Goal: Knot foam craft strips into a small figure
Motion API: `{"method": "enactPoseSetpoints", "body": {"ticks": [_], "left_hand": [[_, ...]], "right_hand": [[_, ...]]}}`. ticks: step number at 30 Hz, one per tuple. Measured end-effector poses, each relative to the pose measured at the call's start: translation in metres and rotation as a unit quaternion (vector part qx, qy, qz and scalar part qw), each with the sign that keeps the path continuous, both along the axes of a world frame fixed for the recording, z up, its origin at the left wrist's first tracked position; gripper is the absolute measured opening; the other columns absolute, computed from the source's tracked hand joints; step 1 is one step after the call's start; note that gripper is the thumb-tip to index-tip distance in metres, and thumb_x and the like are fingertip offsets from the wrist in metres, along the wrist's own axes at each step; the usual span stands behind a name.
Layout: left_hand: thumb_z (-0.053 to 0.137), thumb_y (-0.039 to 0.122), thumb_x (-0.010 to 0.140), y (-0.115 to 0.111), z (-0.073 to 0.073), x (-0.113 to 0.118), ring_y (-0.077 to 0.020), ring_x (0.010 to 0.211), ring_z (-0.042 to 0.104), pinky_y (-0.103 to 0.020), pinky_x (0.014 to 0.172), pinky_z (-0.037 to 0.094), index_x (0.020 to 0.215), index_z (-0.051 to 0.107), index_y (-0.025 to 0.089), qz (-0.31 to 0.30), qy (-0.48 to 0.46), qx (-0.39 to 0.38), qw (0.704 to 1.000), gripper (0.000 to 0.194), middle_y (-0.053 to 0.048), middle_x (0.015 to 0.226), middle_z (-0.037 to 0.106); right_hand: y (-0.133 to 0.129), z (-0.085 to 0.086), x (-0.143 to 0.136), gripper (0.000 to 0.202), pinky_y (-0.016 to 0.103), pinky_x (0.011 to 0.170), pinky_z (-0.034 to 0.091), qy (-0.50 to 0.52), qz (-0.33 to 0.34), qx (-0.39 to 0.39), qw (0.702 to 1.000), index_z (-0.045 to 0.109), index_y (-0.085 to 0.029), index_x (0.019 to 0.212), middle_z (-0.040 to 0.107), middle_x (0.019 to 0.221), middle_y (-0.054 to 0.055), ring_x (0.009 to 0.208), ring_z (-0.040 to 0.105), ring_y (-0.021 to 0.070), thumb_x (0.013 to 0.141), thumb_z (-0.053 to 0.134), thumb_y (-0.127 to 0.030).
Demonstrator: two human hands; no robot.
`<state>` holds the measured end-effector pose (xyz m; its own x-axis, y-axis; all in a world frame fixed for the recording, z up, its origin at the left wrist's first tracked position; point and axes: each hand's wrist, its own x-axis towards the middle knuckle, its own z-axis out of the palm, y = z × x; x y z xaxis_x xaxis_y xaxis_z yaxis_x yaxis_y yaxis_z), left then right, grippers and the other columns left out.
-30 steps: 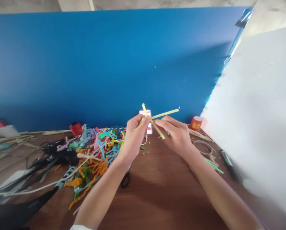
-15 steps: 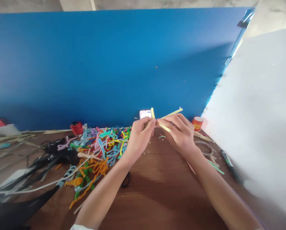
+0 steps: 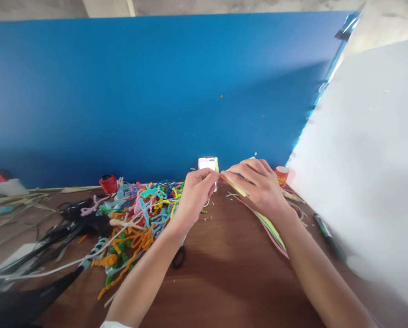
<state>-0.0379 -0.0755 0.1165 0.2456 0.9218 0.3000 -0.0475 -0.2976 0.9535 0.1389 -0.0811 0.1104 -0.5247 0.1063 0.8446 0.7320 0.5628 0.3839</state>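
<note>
My left hand (image 3: 200, 191) is closed, with thumb and fingers pinched together over the table. Beside its fingertips, the end of a pale yellow strip (image 3: 216, 161) stands up in front of the phone. Close on the right, my right hand (image 3: 255, 184) has its fingers bent around the same-coloured strip (image 3: 238, 186), which runs slantwise across them. Both hands' fingertips nearly meet, and the strip's middle is hidden between them. Behind the hands a phone (image 3: 206, 164) with a lit screen leans against the blue panel. Below the right forearm lie long thin pink, green and yellow strips (image 3: 270, 230).
A heap of colourful fuzzy pipe cleaners (image 3: 145, 209) covers the table's left, near a red spool (image 3: 108, 183) and a white cable (image 3: 70, 263). Scissors handles (image 3: 179, 258) show beside the left forearm. On the right are a red paper cup (image 3: 281, 176) and a marker (image 3: 328, 237).
The upright yellow end has dropped slightly, and the strip behind my right hand shows less. My right forearm has shifted right, uncovering the thin strips on the table.
</note>
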Motion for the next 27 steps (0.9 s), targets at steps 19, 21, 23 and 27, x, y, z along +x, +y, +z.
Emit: {"method": "enactPoseSetpoints", "body": {"ticks": [19,21,23,27], "left_hand": [[0.056,0.024,0.083,-0.0033,0.0062,0.0037,-0.0046,0.044,0.025,-0.023,0.044,0.016,0.071,0.045,0.02,-0.035,0.018,-0.003,0.999,0.017,0.009,0.049,0.037],[0.058,0.024,0.081,-0.0027,0.0058,0.0037,-0.0043,0.044,0.025,-0.022,0.044,0.015,0.07,0.044,0.02,-0.033,0.015,-0.007,0.999,0.018,0.01,0.048,0.037],[0.058,0.024,0.081,-0.002,0.0052,0.0036,-0.0042,0.044,0.026,-0.022,0.045,0.015,0.07,0.044,0.019,-0.025,0.018,-0.005,1.0,0.018,0.01,0.048,0.038],[0.055,0.021,0.082,-0.0023,0.0039,0.0013,-0.0049,0.044,0.027,-0.021,0.045,0.017,0.071,0.046,0.019,-0.019,0.039,0.027,0.999,0.014,0.009,0.049,0.039]], "right_hand": [[-0.0023,0.0033,0.0007,0.018,0.035,0.083,0.037,0.008,-0.031,0.016,0.999,0.06,-0.024,0.095,0.071,0.091,0.001,0.093,0.055,0.0196,0.094,0.055,-0.007],[-0.0022,0.0037,-0.0007,0.02,0.035,0.083,0.037,-0.003,-0.027,-0.006,1.0,0.059,-0.023,0.093,0.071,0.091,0.001,0.091,0.057,0.0183,0.095,0.05,-0.005],[-0.0013,0.0037,-0.0018,0.022,0.034,0.08,0.037,-0.01,-0.017,-0.038,0.999,0.058,-0.022,0.09,0.069,0.089,0.003,0.084,0.058,0.0173,0.097,0.044,-0.006],[0.0006,0.0023,-0.0024,0.021,0.031,0.071,0.038,0.036,0.039,-0.152,0.987,0.056,-0.02,0.086,0.065,0.087,0.005,0.075,0.057,0.016,0.101,0.042,-0.016]]}}
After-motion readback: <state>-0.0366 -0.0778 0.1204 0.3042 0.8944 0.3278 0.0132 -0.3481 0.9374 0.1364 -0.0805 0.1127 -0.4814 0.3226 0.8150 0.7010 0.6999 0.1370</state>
